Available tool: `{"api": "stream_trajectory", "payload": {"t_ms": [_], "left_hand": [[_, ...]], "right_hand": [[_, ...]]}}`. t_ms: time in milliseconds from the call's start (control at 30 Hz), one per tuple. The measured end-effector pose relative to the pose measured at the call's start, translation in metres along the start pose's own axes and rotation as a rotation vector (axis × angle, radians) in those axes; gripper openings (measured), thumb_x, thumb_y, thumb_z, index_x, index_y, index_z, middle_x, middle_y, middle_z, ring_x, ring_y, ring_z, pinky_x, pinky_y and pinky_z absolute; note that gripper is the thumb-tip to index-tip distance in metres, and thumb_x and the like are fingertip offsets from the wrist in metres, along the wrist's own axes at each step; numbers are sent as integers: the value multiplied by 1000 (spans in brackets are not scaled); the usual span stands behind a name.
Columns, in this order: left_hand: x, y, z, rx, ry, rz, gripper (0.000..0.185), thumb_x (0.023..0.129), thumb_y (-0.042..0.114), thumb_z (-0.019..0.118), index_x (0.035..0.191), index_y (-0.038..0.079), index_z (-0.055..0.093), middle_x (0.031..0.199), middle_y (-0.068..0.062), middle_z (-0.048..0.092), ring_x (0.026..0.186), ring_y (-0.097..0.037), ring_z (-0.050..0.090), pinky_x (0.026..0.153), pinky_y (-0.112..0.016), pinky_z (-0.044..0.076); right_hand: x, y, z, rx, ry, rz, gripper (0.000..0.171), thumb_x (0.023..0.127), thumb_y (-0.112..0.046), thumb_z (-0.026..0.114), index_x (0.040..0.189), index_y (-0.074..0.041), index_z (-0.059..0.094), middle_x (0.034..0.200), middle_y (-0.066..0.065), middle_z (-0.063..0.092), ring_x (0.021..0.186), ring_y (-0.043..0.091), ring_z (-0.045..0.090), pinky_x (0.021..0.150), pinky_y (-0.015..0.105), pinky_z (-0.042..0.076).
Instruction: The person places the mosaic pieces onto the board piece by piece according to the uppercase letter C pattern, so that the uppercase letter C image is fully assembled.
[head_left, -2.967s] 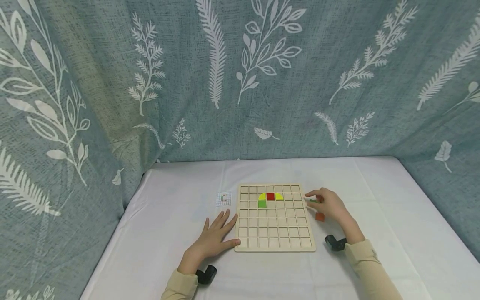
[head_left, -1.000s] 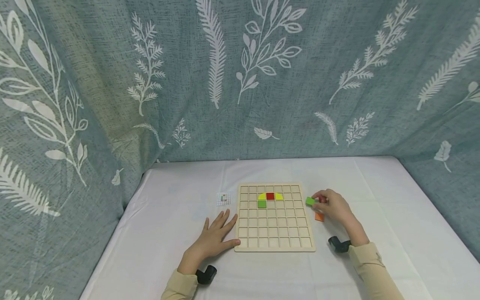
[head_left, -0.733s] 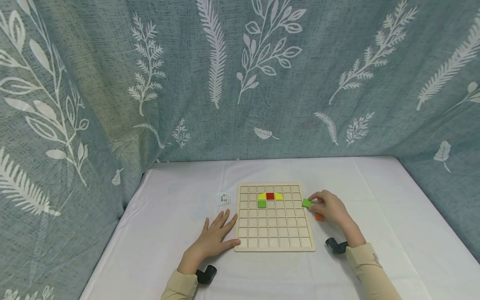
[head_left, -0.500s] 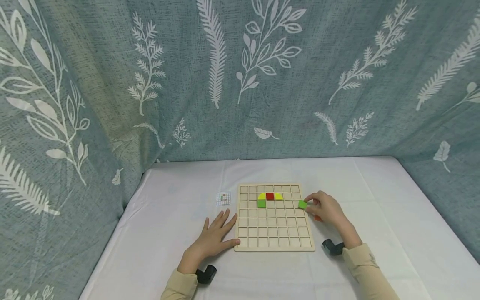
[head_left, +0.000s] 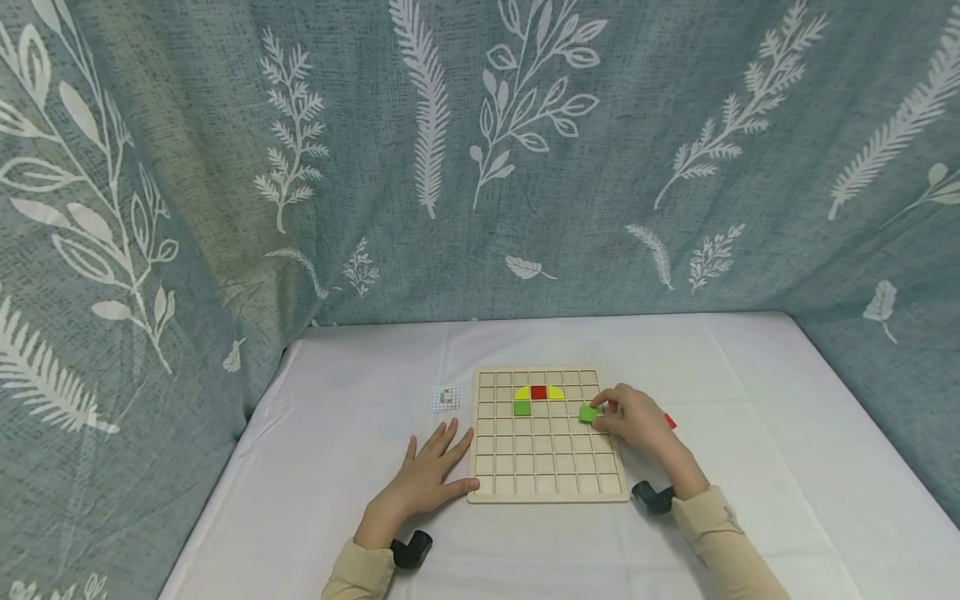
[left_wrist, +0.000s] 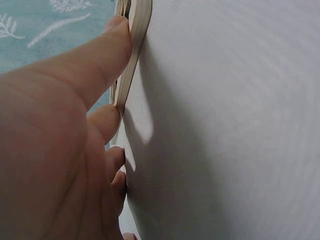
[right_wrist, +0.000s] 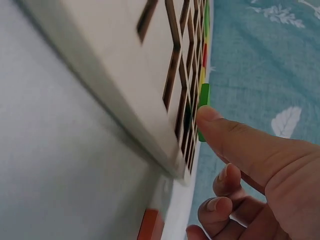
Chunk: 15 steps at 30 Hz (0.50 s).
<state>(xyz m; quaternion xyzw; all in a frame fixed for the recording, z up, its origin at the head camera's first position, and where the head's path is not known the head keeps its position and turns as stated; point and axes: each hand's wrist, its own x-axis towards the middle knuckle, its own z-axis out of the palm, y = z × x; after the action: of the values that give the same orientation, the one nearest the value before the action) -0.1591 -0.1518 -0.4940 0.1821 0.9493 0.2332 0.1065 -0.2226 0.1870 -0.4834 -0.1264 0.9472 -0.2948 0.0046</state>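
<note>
My right hand pinches a green square tile between thumb and fingertips, over the right-hand columns of the wooden grid board. In the right wrist view, the green tile is seen edge-on, just above the board's surface. Fingers spread, my left hand lies at the board's left edge, its thumb on the lower corner. Set in the upper rows are a yellow quarter-round tile, a red square tile, a second yellow quarter-round, and a green square below the first yellow.
A small printed card with a coloured grid pattern lies left of the board. Past my right wrist, part of a red tile shows on the white cloth. An orange-red block sits beside the board in the right wrist view.
My right hand has picked up the green tile from the table right of the board and carried it left over the grid. My left hand has stayed at the board's edge.
</note>
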Motion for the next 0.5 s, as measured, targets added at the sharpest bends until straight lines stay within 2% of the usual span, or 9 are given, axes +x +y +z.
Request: {"api": "stream_trajectory", "payload": {"t_ms": [233,500], "left_hand": [[0,-1,0,13,3,11,74,86,50,58,146,17,31,153,-13,19,142,-34,13,109,-64,2],[0,0,0,0,5,20,74,86,49,58,146,16,31,153,-14,20,142,-34,13,109,-64,1]], "right_hand": [[3,-7,6,23,-7,-53,22,77,-19,75,97,-11,70,74,0,47,60,12,37,51,23,30],[6,-21,13,44,-29,-51,21,77,-17,76,96,-13,69,74,-2,49,64,13,42,55,25,34]]}}
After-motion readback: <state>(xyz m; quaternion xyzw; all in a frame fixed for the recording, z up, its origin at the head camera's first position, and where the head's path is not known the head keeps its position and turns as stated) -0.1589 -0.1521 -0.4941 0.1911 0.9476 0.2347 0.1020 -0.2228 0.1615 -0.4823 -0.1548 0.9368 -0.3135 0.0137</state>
